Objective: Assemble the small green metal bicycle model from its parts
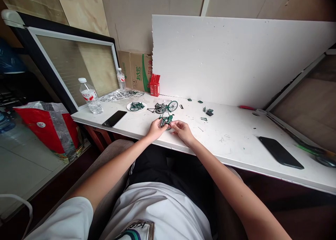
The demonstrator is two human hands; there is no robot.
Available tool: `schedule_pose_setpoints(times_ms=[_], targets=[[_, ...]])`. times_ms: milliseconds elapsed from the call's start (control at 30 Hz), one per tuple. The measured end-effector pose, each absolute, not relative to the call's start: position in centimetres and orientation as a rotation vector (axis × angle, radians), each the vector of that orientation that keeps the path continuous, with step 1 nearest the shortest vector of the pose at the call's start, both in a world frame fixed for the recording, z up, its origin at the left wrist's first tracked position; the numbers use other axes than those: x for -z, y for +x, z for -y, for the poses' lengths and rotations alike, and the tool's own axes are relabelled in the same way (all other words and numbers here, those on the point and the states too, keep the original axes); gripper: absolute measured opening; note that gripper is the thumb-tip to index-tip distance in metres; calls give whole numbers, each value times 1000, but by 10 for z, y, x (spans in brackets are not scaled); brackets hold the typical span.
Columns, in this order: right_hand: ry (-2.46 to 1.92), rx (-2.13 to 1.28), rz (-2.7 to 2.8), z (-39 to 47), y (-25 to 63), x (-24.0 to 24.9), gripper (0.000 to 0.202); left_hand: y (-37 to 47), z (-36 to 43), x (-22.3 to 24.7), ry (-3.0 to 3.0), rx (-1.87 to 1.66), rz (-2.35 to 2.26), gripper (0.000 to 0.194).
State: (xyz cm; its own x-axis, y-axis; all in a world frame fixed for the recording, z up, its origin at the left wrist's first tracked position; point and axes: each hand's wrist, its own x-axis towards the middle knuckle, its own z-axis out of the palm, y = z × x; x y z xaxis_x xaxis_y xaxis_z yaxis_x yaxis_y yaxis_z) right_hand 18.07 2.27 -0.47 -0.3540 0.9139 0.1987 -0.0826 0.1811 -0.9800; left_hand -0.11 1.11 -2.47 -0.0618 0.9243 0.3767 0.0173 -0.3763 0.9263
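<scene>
Near the front edge of the white table, I hold a small green model bicycle [167, 120] between both hands. My left hand [155, 129] grips its left side with the fingers closed. My right hand [182, 129] pinches it at the lower right. The fingers hide part of its lower frame. Just behind it lie a spoked toy wheel [172, 106] and dark small bicycle parts [159, 108]. A white plate [128, 108] to the left carries more green bicycle pieces [137, 106].
Several small green parts [209, 112] lie scattered at the right. A black phone [114, 118] is at the left, a dark phone [280, 152] at the far right. Water bottles [91, 97], a red box [154, 86] and a cardboard box [135, 70] stand behind. A white board [231, 58] leans at the back.
</scene>
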Motion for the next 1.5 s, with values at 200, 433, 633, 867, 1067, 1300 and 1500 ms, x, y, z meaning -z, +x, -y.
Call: schedule_pose_setpoints(times_ms=[200,433,633,867,1067,1300,1500], targets=[[-845,-1245,1584,-22,181,5,55,-1,-12,27,1454,-1542,-1028,35],[-854,-1011,1658,-25,182,12,53,1,-12,30,1471,-1544,-1028,35],[-772,-1082,1738,-27,183,12,45,2,-13,33,1506,-1554,-965,38],[-788,-1179,1603,-26,182,9,47,2,-16,37,1476,-1547,-950,37],[-731,-1162,1642,-27,182,9,48,0,-16,33,1479,-1531,-987,38],[-693,-1187,1683,-26,181,9,47,-1,-16,31,1455,-1517,-1023,44],[-713,-1147,1667,-30,178,11,50,-1,-19,34,1426,-1519,-1057,36]])
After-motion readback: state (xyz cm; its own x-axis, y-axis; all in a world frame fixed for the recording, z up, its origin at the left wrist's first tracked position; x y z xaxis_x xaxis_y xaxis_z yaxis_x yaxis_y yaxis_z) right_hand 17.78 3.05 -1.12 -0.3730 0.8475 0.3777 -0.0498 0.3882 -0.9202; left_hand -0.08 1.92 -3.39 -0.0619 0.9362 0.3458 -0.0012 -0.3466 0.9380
